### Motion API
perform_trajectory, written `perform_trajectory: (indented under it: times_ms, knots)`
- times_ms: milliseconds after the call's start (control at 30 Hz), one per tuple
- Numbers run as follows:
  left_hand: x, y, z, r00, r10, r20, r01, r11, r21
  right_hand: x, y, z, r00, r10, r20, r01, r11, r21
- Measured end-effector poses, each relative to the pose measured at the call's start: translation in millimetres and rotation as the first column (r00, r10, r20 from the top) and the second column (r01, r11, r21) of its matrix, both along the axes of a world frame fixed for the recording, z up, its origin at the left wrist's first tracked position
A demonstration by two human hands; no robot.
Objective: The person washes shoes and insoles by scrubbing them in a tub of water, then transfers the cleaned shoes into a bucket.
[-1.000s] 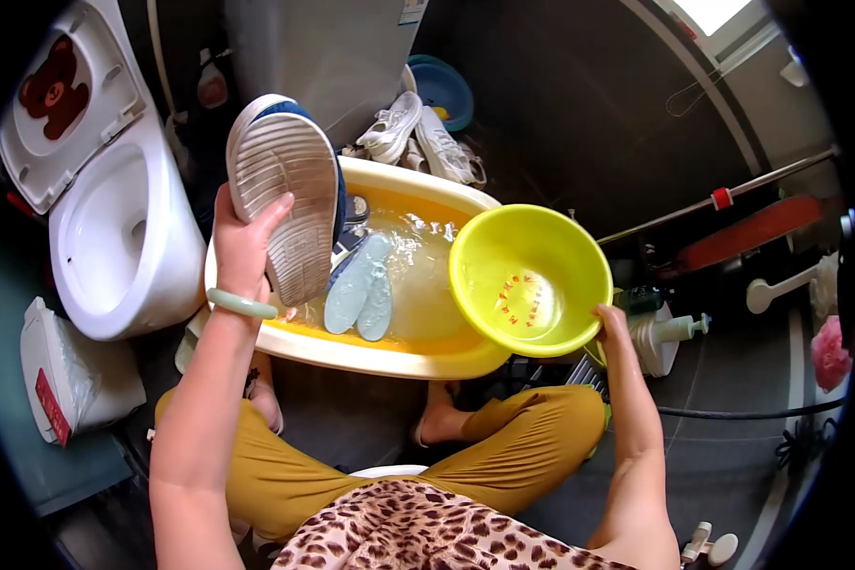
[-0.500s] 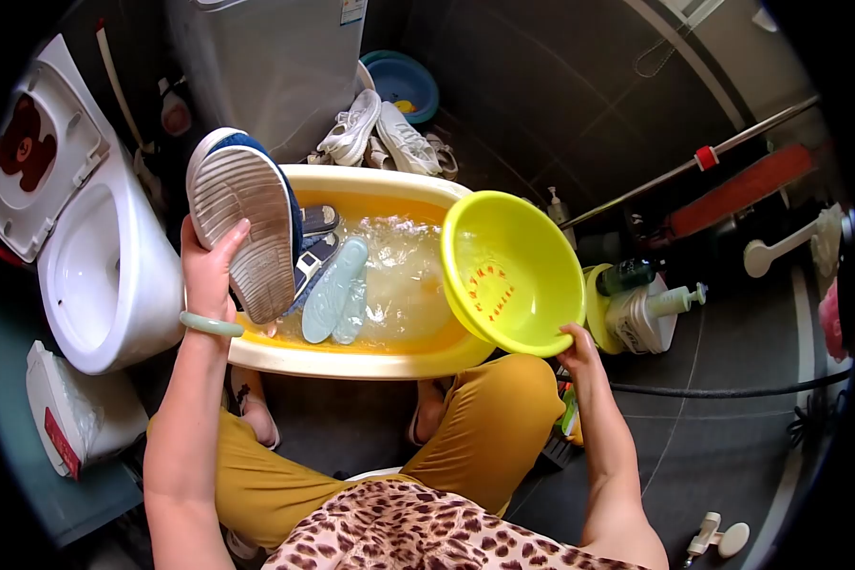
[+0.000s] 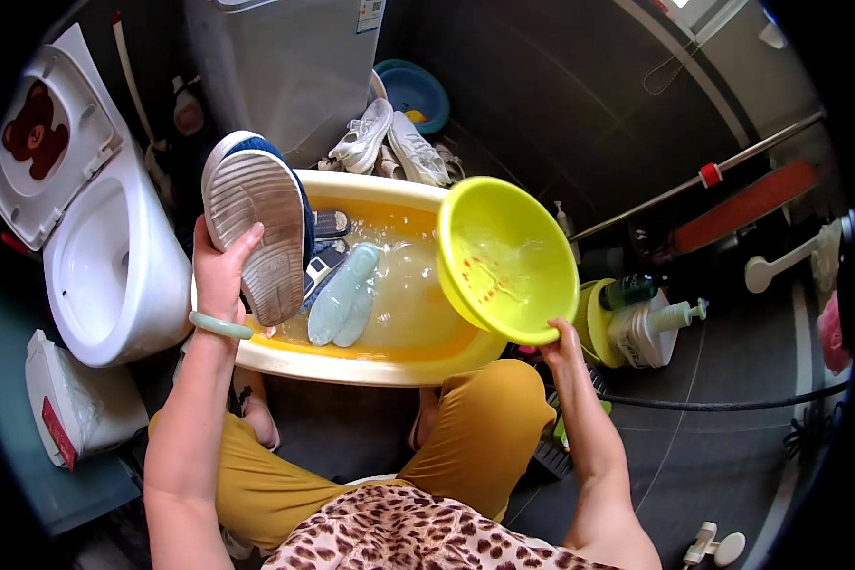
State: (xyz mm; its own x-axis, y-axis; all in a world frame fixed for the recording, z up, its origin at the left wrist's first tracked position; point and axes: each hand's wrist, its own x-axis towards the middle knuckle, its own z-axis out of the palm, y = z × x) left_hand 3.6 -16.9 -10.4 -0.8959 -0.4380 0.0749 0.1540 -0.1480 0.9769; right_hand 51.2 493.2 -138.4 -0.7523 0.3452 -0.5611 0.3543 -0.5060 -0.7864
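My left hand [image 3: 222, 269] grips a pair of blue slippers with pale ribbed soles [image 3: 256, 228], held upright above the left end of a yellow tub [image 3: 370, 372]. With my right hand [image 3: 562, 344] I grasp the rim of a lime-green basin [image 3: 513, 252], which is tilted over the tub's right end and has some water in it. Cloudy water fills part of the tub. Two light blue insoles [image 3: 344, 296] lie in it, next to dark blue sandals [image 3: 325, 258] partly hidden by the held slippers.
A toilet [image 3: 114, 271] and a white bin [image 3: 78, 389] are at the left. Behind the tub are white shoes [image 3: 416, 152] and a blue basin [image 3: 416, 93]. Pump bottles [image 3: 674, 315] stand at the right, beside a black hose [image 3: 703, 406] on the floor.
The lime-green basin has moved left and tilted more toward the tub, and water now shows inside it. The slippers have come lower and a little left, still in my left hand.
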Motion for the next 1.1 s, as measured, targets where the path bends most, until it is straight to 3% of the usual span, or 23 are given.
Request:
perform_trajectory:
  times_ms: [133,200,267,333,433,533,733,867,933,1100]
  knots:
    - [0.4,-1.3,-1.5,1.000,-0.008,-0.008,0.008,1.000,0.010,33.9,32.9,-12.4,0.992,-0.128,-0.023,0.128,0.992,-0.005]
    - [3.4,0.7,0.5,1.000,-0.016,0.004,0.016,1.000,0.024,20.6,39.2,-20.7,0.979,-0.171,-0.115,0.162,0.983,-0.082]
    - [5.5,0.7,3.3,1.000,-0.018,0.002,0.018,1.000,0.015,-8.9,13.7,-6.0,0.988,-0.140,-0.073,0.140,0.990,-0.002]
    - [6.6,-1.2,3.8,0.996,-0.040,0.084,0.040,0.999,-0.001,-39.3,18.2,-35.8,0.991,-0.130,-0.034,0.131,0.991,0.007]
    - [3.8,-1.2,4.3,0.999,-0.018,0.050,0.018,1.000,-0.007,-49.8,0.7,-48.5,0.986,-0.166,0.000,0.165,0.983,-0.081]
    - [1.3,1.9,2.9,1.000,-0.012,0.021,0.011,1.000,0.016,-17.9,-0.1,-44.8,0.950,-0.262,-0.170,0.223,0.950,-0.218]
    - [-0.5,3.1,2.5,1.000,-0.007,0.020,0.006,0.999,0.051,11.5,31.6,-16.4,0.958,-0.255,-0.128,0.244,0.965,-0.095]
    - [1.1,7.3,7.1,1.000,-0.012,0.026,0.011,0.999,0.050,-64.6,47.9,-28.7,0.971,-0.217,-0.102,0.218,0.976,-0.002]
    - [1.0,4.8,7.5,0.999,0.007,0.044,-0.008,1.000,0.028,-102.9,52.6,-12.8,0.969,-0.236,-0.074,0.235,0.972,-0.020]
    - [0.0,2.3,2.5,0.997,0.005,0.075,-0.008,0.999,0.039,-180.6,137.5,40.0,0.954,-0.289,-0.086,0.301,0.931,0.208]
